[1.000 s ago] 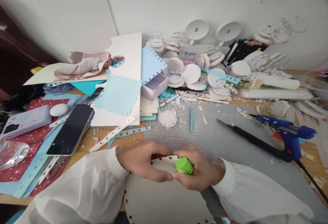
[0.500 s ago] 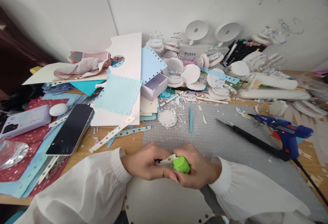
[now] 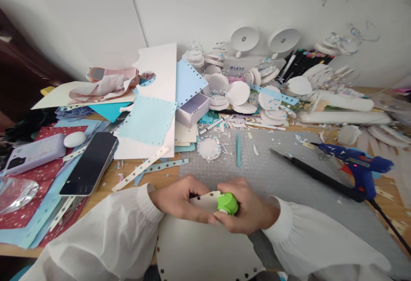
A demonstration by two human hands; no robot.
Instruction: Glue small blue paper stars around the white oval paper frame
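head view: at the near edge of the table (image 3: 154, 178), a white paper disc (image 3: 205, 246) with star holes along its rim is pinched at its far edge by the left hand (image 3: 180, 199). a small green punch (image 3: 227, 204) is gripped on that same edge by the right hand (image 3: 248, 210), fingers closed around it. a blue glue gun (image 3: 359, 165) is seen toward the right edge, a dark phone (image 3: 90, 163) toward the left.

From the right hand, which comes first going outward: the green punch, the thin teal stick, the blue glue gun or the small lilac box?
1. Green punch, in the right hand.
2. Thin teal stick, straight beyond.
3. Small lilac box, back left.
4. Blue glue gun, far right.
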